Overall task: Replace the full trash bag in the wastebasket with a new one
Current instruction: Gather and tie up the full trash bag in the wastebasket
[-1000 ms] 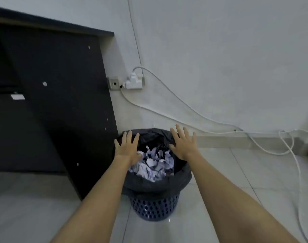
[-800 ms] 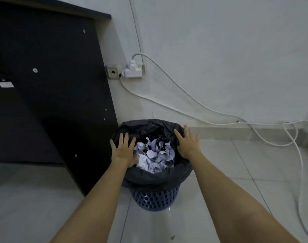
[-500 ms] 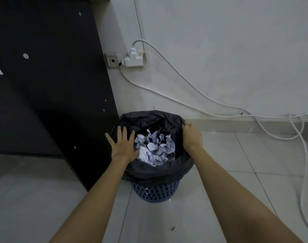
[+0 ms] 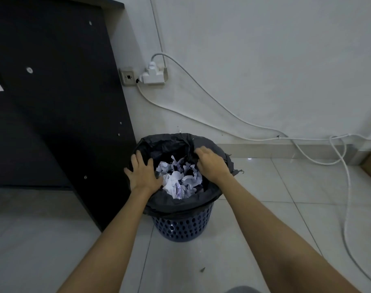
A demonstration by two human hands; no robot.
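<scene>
A blue perforated wastebasket stands on the tiled floor, lined with a black trash bag folded over its rim. Crumpled white paper fills the bag. My left hand rests on the bag's left rim with fingers spread and fairly straight. My right hand is at the right rim, fingers curled round a gathered fold of the black plastic, which is pulled inward off the rim there.
A dark wooden cabinet panel stands right against the basket's left side. The white wall carries a socket with an adapter, and white cables trail along the wall and over the floor at right.
Both hands came down from above the basket onto the bag's rim. The right hand's fingers curled and took hold of the bag's right edge, pulling it inward. The camera tilted down and closer.
</scene>
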